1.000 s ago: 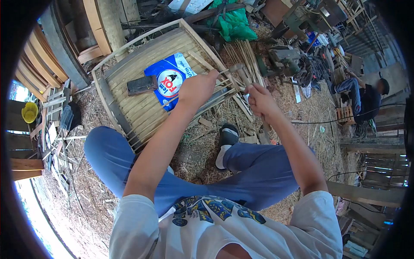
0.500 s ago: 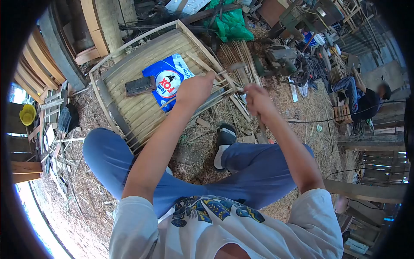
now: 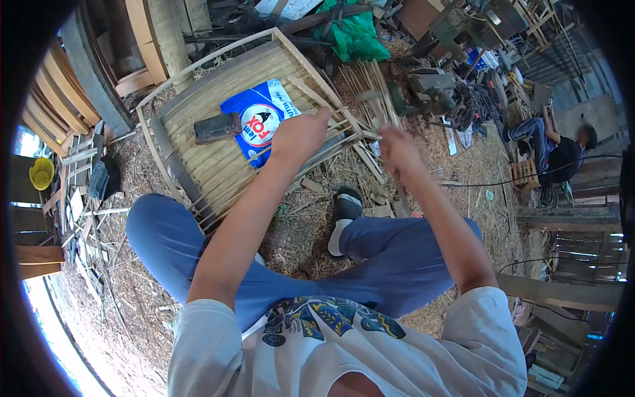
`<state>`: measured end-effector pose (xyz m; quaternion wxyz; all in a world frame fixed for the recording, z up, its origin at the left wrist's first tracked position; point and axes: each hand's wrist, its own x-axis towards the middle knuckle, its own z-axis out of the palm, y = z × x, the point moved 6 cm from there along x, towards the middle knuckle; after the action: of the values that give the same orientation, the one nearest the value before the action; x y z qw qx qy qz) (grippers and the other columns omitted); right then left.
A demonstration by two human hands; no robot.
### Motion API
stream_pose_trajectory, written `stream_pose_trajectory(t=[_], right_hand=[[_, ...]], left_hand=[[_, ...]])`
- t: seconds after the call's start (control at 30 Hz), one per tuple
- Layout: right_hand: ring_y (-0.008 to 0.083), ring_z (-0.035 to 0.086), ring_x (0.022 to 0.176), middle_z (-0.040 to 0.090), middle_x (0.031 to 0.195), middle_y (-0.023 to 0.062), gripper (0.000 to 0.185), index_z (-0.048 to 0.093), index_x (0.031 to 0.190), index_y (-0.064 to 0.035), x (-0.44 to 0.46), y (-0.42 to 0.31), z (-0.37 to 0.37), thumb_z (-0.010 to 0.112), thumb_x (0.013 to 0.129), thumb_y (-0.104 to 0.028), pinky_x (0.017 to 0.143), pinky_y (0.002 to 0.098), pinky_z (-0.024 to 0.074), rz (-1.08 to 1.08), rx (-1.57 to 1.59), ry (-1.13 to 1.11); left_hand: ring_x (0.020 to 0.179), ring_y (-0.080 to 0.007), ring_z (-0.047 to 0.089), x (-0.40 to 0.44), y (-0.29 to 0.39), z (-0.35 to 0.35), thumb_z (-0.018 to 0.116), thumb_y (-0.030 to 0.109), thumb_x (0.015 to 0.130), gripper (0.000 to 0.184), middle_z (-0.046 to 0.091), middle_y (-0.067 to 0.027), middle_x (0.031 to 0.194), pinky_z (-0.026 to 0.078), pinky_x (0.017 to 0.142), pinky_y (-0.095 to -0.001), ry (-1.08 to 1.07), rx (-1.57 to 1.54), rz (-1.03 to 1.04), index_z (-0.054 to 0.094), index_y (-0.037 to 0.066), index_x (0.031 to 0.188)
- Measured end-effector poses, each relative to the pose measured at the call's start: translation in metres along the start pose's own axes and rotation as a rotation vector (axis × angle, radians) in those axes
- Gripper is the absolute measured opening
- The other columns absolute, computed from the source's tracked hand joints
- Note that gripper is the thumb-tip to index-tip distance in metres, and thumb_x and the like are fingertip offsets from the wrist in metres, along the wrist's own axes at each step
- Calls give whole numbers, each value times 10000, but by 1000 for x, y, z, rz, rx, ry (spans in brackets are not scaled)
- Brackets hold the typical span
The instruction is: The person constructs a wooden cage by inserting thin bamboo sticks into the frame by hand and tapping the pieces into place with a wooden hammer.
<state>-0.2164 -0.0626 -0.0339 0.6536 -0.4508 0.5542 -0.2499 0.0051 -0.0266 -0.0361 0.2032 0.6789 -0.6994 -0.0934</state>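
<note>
Slatted wooden frame: lay before the left knee. Blue packet, dark block at its edge: rested on the slats. Right hand: was closed around a hammer, its blurred head near the frame's corner. Left hand: was by that corner; its grip, seen from behind, could not be told.

A blue-and-white flat plastic packet lies on a pale slatted wooden panel, partly under a dark oblong block; a crumpled green plastic bag lies beyond, rightward.
</note>
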Motion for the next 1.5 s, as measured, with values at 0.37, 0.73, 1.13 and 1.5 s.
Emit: stream_pose_trajectory(t=[0.37, 0.73, 1.13, 1.5], right_hand=[[54, 318, 412, 422, 630, -44, 212, 526, 1002, -106, 8, -1, -8, 495, 1067, -306, 364, 252, 258, -22, -43, 9], [81, 348, 428, 447, 636, -30, 177, 547, 1028, -85, -9, -8, -3, 532, 1030, -261, 382, 262, 263, -65, -5, -48], [51, 335, 419, 430, 618, -41, 200, 554, 1014, -93, -12, -4, 4, 493, 1066, -276, 375, 248, 259, 72, 7, -42], [87, 344, 413, 451, 636, -22, 199, 566, 1031, -86, 10, -4, -22, 538, 1032, -283, 367, 281, 269, -93, 111, 137]], left_hand=[[722, -427, 677, 0, -2, 1, 452, 264, 1005, 221, 680, -199, 753, 522, 610, -565, 2, -9, -5, 545, 96, 1114], [720, -425, 682, -2, -1, 1, 446, 259, 1011, 198, 682, -206, 753, 531, 605, -557, -39, 10, -11, 515, 94, 1095], [712, -422, 684, -1, 3, -2, 451, 196, 980, 179, 677, -210, 744, 526, 602, -563, -7, 8, 20, 503, 36, 1042], [801, -395, 716, -5, 5, -4, 479, 140, 932, 221, 712, -200, 854, 563, 641, -521, -105, 70, -27, 534, 49, 1126]])
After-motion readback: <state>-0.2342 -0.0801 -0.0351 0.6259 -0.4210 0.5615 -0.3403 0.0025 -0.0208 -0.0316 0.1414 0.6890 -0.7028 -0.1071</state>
